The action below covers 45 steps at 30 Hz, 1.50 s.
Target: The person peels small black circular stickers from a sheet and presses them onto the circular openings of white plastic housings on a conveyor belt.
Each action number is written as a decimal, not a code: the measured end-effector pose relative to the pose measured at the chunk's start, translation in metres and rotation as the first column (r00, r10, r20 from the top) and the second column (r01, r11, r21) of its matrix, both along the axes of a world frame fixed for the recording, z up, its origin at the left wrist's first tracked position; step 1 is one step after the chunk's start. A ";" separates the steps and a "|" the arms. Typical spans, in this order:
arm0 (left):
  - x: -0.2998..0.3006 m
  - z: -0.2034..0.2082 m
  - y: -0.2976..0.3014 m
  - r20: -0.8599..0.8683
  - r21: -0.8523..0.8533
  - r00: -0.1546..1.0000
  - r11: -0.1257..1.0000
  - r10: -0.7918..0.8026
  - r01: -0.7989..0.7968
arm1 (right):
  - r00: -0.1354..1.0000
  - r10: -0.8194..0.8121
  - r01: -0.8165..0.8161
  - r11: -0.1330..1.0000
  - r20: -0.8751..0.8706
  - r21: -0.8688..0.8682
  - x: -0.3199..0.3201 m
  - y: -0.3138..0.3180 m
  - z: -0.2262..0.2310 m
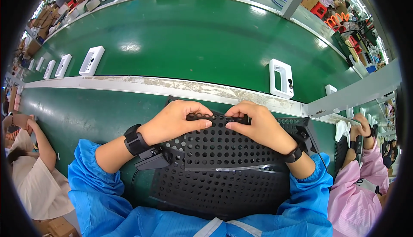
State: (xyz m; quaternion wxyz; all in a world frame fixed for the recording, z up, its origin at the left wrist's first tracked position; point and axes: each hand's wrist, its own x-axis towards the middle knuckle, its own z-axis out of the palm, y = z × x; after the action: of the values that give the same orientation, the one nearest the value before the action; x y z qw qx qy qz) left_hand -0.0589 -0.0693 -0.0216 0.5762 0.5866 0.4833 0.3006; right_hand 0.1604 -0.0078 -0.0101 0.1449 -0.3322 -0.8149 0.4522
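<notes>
A black perforated sheet (230, 147) with rows of round holes is tilted up in front of me. My left hand (174, 117) pinches its upper edge between thumb and fingers, left of the middle. Close by on the right, my right hand (257, 122) grips the same edge, thumb on the near face. The edge looks folded or thicker between the hands; I cannot tell which. Below it, on the bench, lies a second black perforated sheet (211, 189), partly covered by the first. Black straps with small box-shaped devices sit on both my wrists.
Beyond a pale worn rail (180, 85) runs a green conveyor belt (185, 35). On it stand a white plastic housing (282, 79) at right and several similar housings at left. A grey metal post (357, 91) slants in at right. Co-workers sit on both sides.
</notes>
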 end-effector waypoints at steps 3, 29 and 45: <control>0.002 0.000 -0.002 0.007 0.034 1.000 0.999 0.023 -0.023 | 0.999 -0.028 0.027 1.000 0.020 0.014 0.004 0.003 -0.004; 0.003 0.010 -0.001 -0.454 0.448 0.878 0.890 0.151 0.079 | 0.577 -0.728 0.001 0.455 0.371 0.890 0.054 0.059 -0.003; 0.041 0.057 -0.038 0.827 -0.172 0.539 0.985 0.157 -0.023 | 0.920 0.242 0.028 0.745 -0.309 0.666 0.009 -0.055 0.074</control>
State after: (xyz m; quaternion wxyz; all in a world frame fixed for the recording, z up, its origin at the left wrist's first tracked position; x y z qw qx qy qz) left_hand -0.0183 -0.1071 0.0352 0.7603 0.3041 0.1989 0.5384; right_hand 0.1698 -0.0627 0.0640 0.3791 -0.1186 -0.8960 0.1988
